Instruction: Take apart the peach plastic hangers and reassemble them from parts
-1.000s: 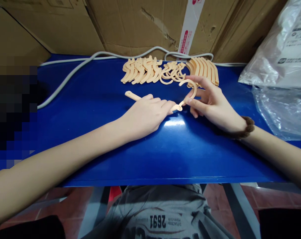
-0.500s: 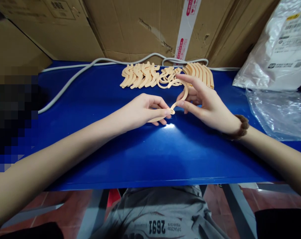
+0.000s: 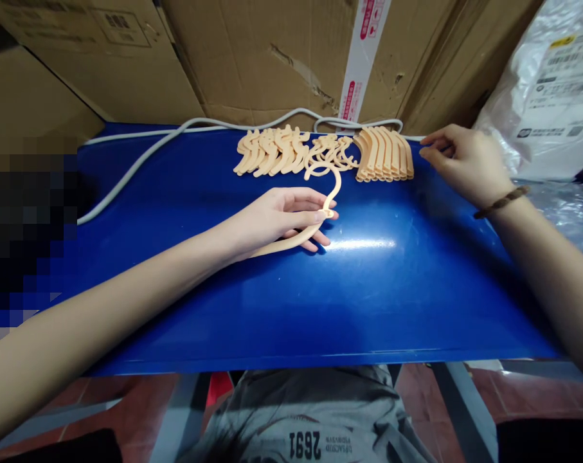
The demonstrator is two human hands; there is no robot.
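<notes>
My left hand (image 3: 291, 215) is closed on a partly assembled clothes hanger (image 3: 291, 241), pale peach in colour. A curved hook (image 3: 337, 183) stands up from its joint at my fingertips, and one hanger arm runs back under my palm toward the wrist. My right hand (image 3: 459, 157) hovers just right of a row of hanger arms (image 3: 385, 154), fingers bent, thumb and forefinger slightly apart with nothing seen between them. Loose hooks (image 3: 327, 151) lie in a heap at the middle. Left of them is another group of hanger arms (image 3: 272, 151), wavy and overlapping.
A white cable (image 3: 141, 164) crosses the back and left of the blue table (image 3: 272, 315). Cardboard boxes (image 3: 252, 58) stand behind it. On the right are a white plastic package (image 3: 546, 96) and clear plastic wrap (image 3: 571, 212).
My right hand has let go of the hook and moved right, beside the right-hand row of hanger arms. My left hand keeps the hanger at nearly the same spot.
</notes>
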